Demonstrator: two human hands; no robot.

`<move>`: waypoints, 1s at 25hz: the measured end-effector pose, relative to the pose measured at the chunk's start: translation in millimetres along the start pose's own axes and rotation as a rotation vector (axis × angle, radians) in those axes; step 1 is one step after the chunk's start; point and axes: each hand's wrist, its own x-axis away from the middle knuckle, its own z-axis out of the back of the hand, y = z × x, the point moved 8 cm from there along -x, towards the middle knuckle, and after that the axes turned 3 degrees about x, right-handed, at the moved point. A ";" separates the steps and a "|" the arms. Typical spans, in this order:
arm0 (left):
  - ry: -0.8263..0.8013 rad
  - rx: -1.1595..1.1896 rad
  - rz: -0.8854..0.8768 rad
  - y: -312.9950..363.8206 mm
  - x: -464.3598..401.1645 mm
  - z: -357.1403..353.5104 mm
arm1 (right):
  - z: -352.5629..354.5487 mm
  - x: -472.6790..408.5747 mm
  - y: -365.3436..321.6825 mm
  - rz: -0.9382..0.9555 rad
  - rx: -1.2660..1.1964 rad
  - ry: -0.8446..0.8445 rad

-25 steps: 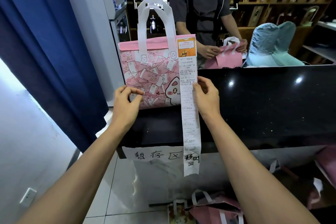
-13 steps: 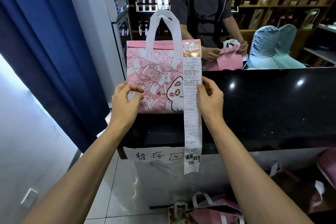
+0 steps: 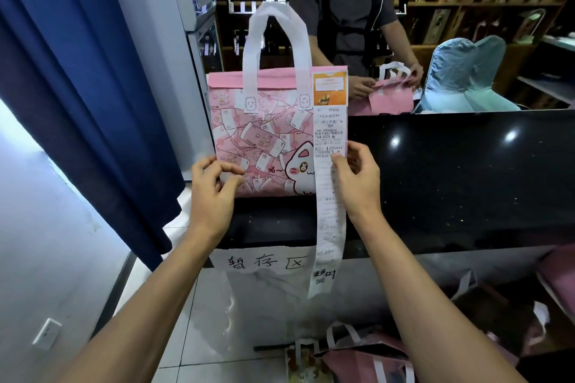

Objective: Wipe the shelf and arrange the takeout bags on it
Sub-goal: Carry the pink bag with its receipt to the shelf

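Takeout bag before another person

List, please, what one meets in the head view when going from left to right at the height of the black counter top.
Blue curtain → left hand → pink takeout bag → long receipt → right hand → bare black counter.

- Bag: shifted rightward along the counter, away from the curtain; handles now upright.
- Receipt: moved with the bag.
- Left hand and right hand: moved rightward, flanking the bag's lower corners.
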 end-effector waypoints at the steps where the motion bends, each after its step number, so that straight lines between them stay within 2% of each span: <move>1: 0.000 -0.008 -0.004 0.0 -2.4 0.5 | -0.6 -1.2 -0.6 0.001 0.002 -0.004; 17: -0.023 -0.022 0.048 4.0 -30.5 -8.0 | -6.6 -21.9 6.7 -0.073 0.018 0.012; 20: -0.014 -0.043 0.052 4.6 -30.9 -6.2 | -6.5 -19.3 1.3 -0.051 0.026 0.010; 25: 0.044 -0.213 -0.046 12.0 -24.0 1.7 | 3.0 -8.4 -11.3 0.080 0.157 0.050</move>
